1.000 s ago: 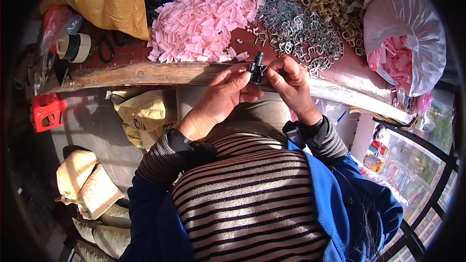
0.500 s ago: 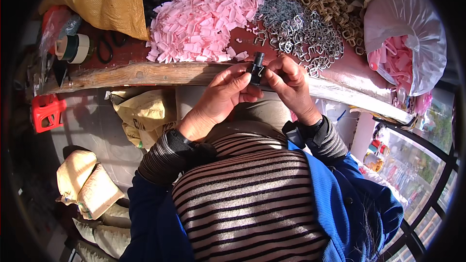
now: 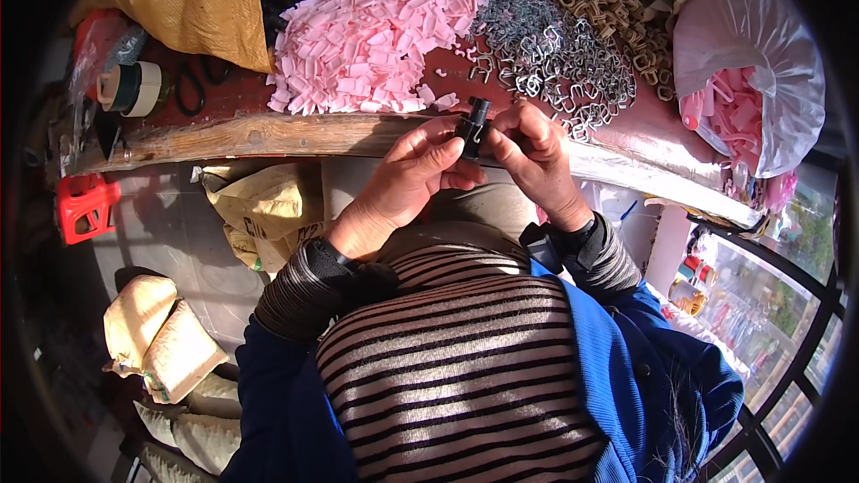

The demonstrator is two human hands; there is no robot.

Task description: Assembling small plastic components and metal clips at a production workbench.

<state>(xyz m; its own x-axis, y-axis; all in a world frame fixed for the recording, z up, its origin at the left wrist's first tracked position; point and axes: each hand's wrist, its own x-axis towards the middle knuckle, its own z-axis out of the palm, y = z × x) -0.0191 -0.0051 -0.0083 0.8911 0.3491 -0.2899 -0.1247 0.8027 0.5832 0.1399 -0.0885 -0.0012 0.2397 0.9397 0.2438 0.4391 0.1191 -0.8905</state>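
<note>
- Centrally, black part [image 3: 475, 130] was gripped by left hand [image 3: 414, 164]; right hand's [image 3: 540, 164] hold couldn't be told.
- At eleven, pink pieces [image 3: 367, 40] were heaped on table [image 3: 268, 136].
- Sacks [image 3: 185, 353], at eight.

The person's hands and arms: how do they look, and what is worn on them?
The left hand and right hand are bare, without gloves. Dark cuffs with thin pale stripes turn plain black toward the hands. Above them are blue sleeves.

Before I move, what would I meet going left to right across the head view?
Tape rolls, beige sack, left hand, black plastic fitting, right hand, translucent plastic bag with pink plastic pieces inside.
</note>
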